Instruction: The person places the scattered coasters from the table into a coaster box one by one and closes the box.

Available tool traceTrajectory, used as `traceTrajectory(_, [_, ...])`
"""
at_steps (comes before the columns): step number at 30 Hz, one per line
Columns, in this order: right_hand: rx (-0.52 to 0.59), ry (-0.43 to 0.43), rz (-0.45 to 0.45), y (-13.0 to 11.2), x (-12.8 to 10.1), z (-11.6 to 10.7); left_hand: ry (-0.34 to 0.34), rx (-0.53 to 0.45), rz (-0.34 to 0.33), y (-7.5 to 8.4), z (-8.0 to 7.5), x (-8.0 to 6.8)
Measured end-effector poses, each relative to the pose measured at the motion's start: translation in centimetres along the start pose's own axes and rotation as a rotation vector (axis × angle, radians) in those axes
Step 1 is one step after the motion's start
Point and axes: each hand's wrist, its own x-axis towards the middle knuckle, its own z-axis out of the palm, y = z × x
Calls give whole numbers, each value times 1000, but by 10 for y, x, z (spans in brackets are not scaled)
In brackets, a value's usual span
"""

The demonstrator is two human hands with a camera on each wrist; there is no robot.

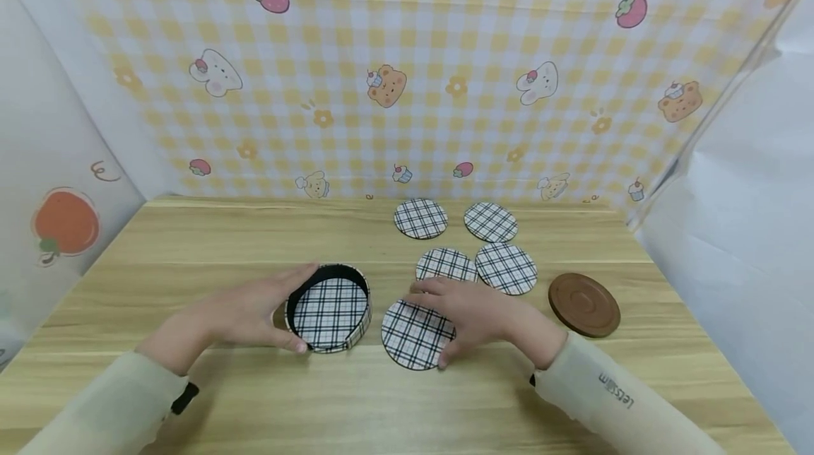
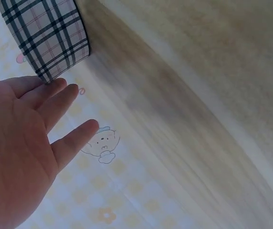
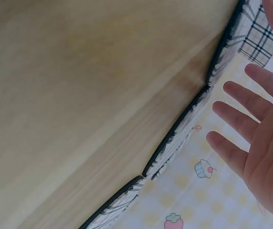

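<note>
A round plaid coaster holder (image 1: pixel 365 324) with a black inner wall stands left of centre, a plaid coaster (image 1: pixel 331 314) lying inside it. My left hand (image 1: pixel 254 310) spans the holder from its left, thumb at the near rim and fingers at the far side. In the left wrist view, fingertips touch the plaid wall (image 2: pixel 50 36) while the little finger sticks out free. My right hand (image 1: pixel 473 314) spreads over the right part of a plaid coaster (image 1: pixel 413 342), thumb by its near edge. The right wrist view shows that hand's fingers (image 3: pixel 236 119) straight and splayed; contact with the coaster is unclear.
Behind the right hand lie more plaid coasters: one partly covered (image 1: pixel 445 262), one beside it (image 1: pixel 506 268), and two farther back (image 1: pixel 421 219) (image 1: pixel 490 222). A brown round disc (image 1: pixel 584 304) lies at the right. A yellow checked cloth (image 1: pixel 407 137) hangs behind the wooden table (image 1: pixel 254 229).
</note>
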Motion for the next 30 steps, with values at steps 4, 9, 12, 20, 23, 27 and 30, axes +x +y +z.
traceTrajectory(4, [-19, -28, 16, 0, 0, 4, 4, 8, -2, -1, 2, 0])
traceTrajectory(9, [-43, -36, 21, 0, 1, 9, 16, 3, -4, -1, 2, 0])
traceTrajectory(12, [-42, -32, 22, 0, 2, 10, 24, 2, 0, -1, 1, 1])
traceTrajectory(20, [-57, -13, 25, -1, 3, 10, 26, 14, 15, 0, 0, 3])
traceTrajectory(23, [-54, -6, 20, -1, 2, 10, 25, 11, 14, 0, 0, 4])
traceTrajectory(27, [-44, 9, 13, -1, 0, 8, 23, 10, 7, 0, -1, 4])
traceTrajectory(30, [-39, 26, 10, 0, -1, 7, 22, 6, 1, 0, -1, 4])
